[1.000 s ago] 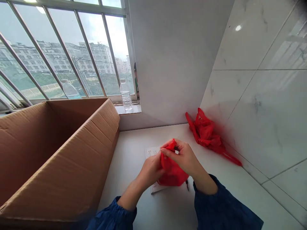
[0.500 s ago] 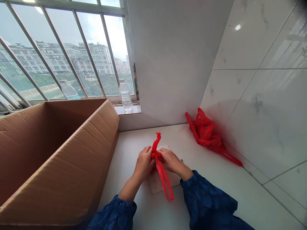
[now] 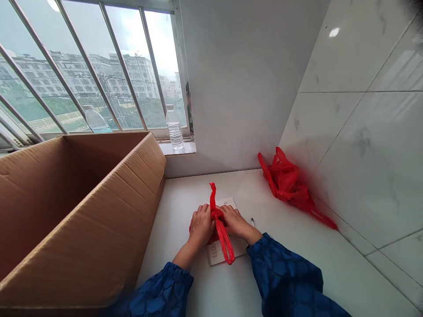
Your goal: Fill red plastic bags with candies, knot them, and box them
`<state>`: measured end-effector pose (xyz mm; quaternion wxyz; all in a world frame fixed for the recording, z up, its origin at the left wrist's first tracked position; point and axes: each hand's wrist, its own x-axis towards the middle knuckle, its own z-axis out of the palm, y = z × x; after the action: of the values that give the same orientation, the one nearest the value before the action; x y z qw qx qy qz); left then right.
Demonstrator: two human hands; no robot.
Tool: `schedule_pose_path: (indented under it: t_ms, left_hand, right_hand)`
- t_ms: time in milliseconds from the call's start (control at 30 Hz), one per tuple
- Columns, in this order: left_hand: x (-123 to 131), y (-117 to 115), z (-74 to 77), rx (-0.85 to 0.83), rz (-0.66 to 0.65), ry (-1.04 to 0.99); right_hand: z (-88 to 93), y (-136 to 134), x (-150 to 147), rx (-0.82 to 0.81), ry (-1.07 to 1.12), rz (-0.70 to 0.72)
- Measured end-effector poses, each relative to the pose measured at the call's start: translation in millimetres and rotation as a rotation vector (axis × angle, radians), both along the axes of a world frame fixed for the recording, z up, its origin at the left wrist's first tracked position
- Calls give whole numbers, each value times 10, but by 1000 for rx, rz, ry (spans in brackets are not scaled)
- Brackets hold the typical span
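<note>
A red plastic bag (image 3: pixel 224 242), knotted at the middle, sits over a sheet or notebook with writing (image 3: pixel 215 254) on the white tabletop. One twisted end points up and the looped handles hang toward me. My left hand (image 3: pixel 201 224) grips the bag left of the knot, fingers curled over it. From the other side my right hand (image 3: pixel 234 221) holds it close to the knot. My hands cover most of the bag's body, and whatever it contains is hidden. Just beyond my right wrist lies a pen (image 3: pixel 252 222), partly hidden.
A large open cardboard box (image 3: pixel 109 211) stands along the left. Another crumpled red plastic bag (image 3: pixel 287 178) lies against the tiled wall at the back right. On the windowsill is a clear bottle (image 3: pixel 175 130); a second bottle (image 3: pixel 95 119) shows behind the box.
The knotted bag's upright end tips slightly left, and its loops have swung left and up. Both hands stay on the bag; more of the written page shows. The view has shifted a little.
</note>
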<state>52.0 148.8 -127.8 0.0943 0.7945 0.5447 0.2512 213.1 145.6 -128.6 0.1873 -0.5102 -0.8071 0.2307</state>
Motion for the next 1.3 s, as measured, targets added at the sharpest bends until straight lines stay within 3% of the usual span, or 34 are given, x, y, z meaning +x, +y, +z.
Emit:
schedule_pose_path:
  t_ms: [133, 300, 500, 700, 900, 1300]
  left_hand:
    - [-33, 52, -37, -53, 9, -181]
    - [-114, 117, -6, -214, 18, -558]
    - [-22, -63, 305, -578, -63, -1049]
    - [65, -244, 575, -999, -222, -1316]
    - [147, -199, 511, -1338, -357, -1382]
    - [276, -62, 315, -1504, -381, -1571]
  right_hand:
    - [13, 27, 28, -54, 120, 16]
    - [155, 32, 166, -201, 400, 141]
    - [490, -78, 395, -352, 649, 181]
    - [859, -309, 446, -456, 831, 159]
    - [908, -343, 368, -416, 880, 87]
    - [811, -291, 327, -424, 920, 23]
